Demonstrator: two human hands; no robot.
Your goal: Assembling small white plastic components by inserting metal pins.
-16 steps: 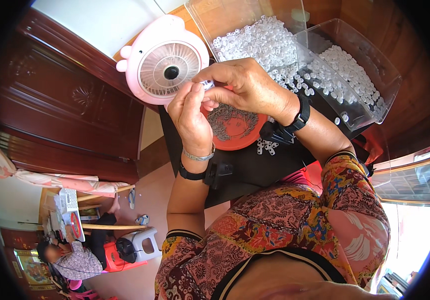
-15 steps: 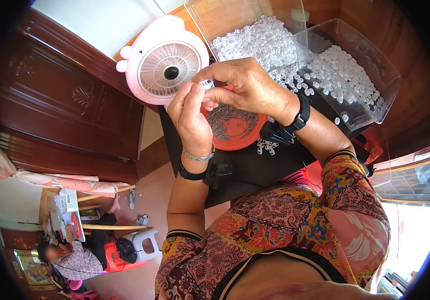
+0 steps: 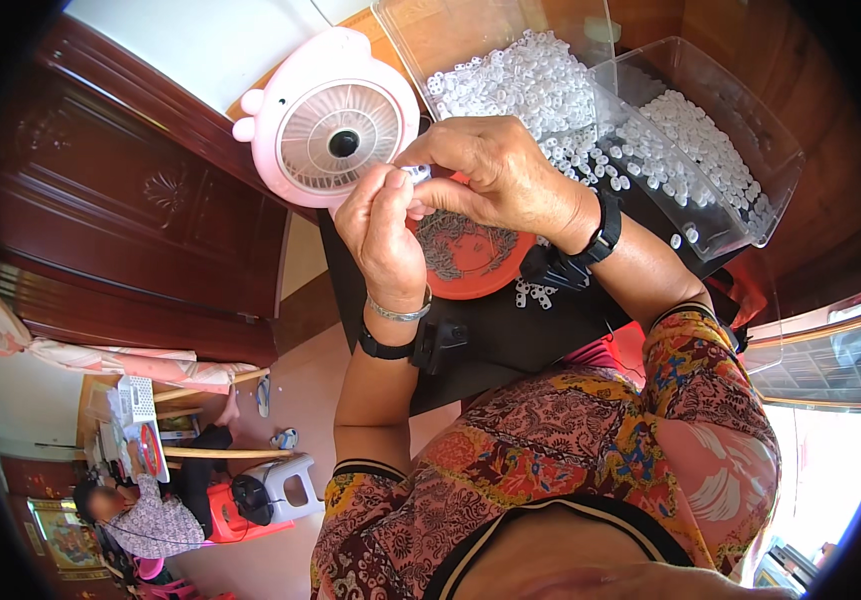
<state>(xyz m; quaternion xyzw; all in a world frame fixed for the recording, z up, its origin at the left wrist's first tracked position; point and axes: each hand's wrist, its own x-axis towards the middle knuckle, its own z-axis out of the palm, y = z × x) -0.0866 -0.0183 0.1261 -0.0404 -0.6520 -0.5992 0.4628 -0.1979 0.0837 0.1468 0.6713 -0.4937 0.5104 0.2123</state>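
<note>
Between my fingertips is a small white plastic piece with dark holes [image 3: 417, 174]. The thumb and fingers of my right hand [image 3: 515, 180] pinch it from the right. My left hand [image 3: 382, 225] is closed against its left end; whether a screw is also in those fingers I cannot make out. Below both hands lies a red-orange dish [image 3: 480, 290] holding many small grey metal pieces that look like screws [image 3: 460, 245]. Several white pieces with holes [image 3: 533, 293] lie on the black table just in front of the dish.
A pink fan [image 3: 305, 190] stands left of my hands. Clear bins of white plastic parts [image 3: 525, 85] and small oval parts [image 3: 700, 140] stand at the back right, with some parts spilled around them. Far left, another person [image 3: 160, 525] sits at a separate table.
My fingers have shifted slightly around the white piece, which has tilted a little. The seated person's arm has moved toward their table.
</note>
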